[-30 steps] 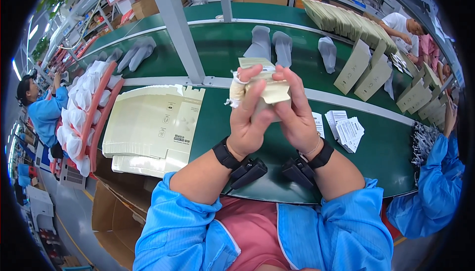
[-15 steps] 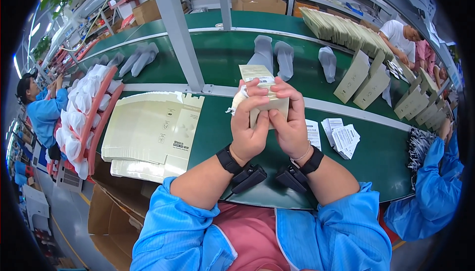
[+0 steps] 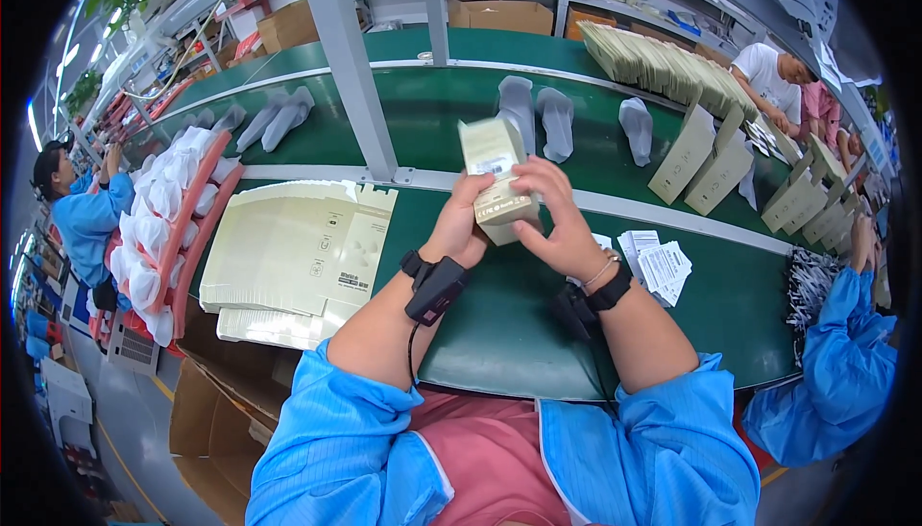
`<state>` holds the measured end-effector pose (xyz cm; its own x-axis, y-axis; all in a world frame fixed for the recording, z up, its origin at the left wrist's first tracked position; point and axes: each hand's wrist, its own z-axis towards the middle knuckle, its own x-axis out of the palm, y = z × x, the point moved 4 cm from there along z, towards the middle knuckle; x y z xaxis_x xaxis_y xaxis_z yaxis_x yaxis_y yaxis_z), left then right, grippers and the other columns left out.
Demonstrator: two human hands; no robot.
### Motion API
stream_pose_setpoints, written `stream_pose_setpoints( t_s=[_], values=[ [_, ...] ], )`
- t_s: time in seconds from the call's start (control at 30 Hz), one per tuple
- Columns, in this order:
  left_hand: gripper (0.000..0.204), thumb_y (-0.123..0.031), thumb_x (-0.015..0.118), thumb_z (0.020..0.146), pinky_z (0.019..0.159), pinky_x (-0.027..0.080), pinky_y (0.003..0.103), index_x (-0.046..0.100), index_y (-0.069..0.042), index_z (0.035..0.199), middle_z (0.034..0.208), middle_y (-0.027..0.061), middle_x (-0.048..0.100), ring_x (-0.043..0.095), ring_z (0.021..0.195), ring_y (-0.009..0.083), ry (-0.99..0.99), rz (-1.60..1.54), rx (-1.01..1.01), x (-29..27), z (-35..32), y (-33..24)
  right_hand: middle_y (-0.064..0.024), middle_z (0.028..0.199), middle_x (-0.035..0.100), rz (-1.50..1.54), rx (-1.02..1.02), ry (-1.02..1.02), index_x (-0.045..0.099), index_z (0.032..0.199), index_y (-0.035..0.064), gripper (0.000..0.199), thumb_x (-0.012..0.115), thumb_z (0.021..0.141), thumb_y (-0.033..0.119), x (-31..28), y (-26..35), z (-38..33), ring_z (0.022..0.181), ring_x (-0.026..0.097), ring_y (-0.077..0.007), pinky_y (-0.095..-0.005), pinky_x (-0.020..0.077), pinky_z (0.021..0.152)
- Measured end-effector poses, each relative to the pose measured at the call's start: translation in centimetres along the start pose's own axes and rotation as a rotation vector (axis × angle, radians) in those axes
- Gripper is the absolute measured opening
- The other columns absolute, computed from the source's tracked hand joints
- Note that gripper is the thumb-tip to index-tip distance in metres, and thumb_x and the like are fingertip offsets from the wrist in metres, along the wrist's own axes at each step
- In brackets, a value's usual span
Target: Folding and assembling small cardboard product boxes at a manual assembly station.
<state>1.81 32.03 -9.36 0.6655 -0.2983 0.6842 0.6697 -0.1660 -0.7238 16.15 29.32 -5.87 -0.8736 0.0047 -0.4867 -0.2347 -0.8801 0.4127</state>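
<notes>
Both hands grip the small cream carton [image 3: 499,180]: left hand [image 3: 459,228] wrapping its base, right hand [image 3: 557,223] pinching its side. Likely light, thin-walled and crushable; hold by edges

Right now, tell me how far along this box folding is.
Done: the small cream carton is already erected into a box shape. In hand: left hand and right hand both grip it. Left: a stack of flat carton blanks on the green bench.

Left hand [image 3: 461,223] and right hand [image 3: 557,223] raised together — fingers curled.
</notes>
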Motion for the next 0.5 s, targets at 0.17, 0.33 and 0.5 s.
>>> stream_pose_setpoints(
  t_s=[0.17,0.33,0.5],
  values=[
    [0.072,-0.01,0.063,0.081,0.098,0.042,0.039,0.021,-0.004,0.14,0.126,0.0147,0.048,0.052,0.114,0.0261,-0.209,0.212,0.141,-1.5,0.7,-0.7,-0.0131,0.133,0.043,-0.258,0.13,0.186,0.047,0.127,0.0137,0.07,0.078,0.065,0.011,-4.3,0.8,-2.3,0.127,0.038,-0.0351,-0.0409,0.0307,0.108],
    [0.077,0.0,0.067,0.075,0.099,0.041,0.038,0.024,-0.003,0.138,0.123,0.0151,0.049,0.052,0.113,0.0268,-0.284,0.349,0.114,-2.0,0.6,-0.9,-0.0126,0.133,0.043,-0.334,0.381,0.541,0.047,0.126,0.0133,0.078,0.086,0.058,0.019,-5.5,-0.7,-6.5,0.124,0.041,-0.0342,-0.0397,0.0347,0.105],
    [0.078,0.003,0.068,0.072,0.099,0.041,0.037,0.025,-0.004,0.138,0.123,0.0151,0.049,0.051,0.113,0.0266,-0.248,0.381,0.089,-1.2,0.6,-0.6,-0.0103,0.128,0.048,-0.247,0.424,0.628,0.056,0.112,0.0109,0.062,0.086,0.059,0.022,-6.5,-3.5,-8.9,0.119,0.045,-0.0324,-0.0378,0.0399,0.1]
  ],
)
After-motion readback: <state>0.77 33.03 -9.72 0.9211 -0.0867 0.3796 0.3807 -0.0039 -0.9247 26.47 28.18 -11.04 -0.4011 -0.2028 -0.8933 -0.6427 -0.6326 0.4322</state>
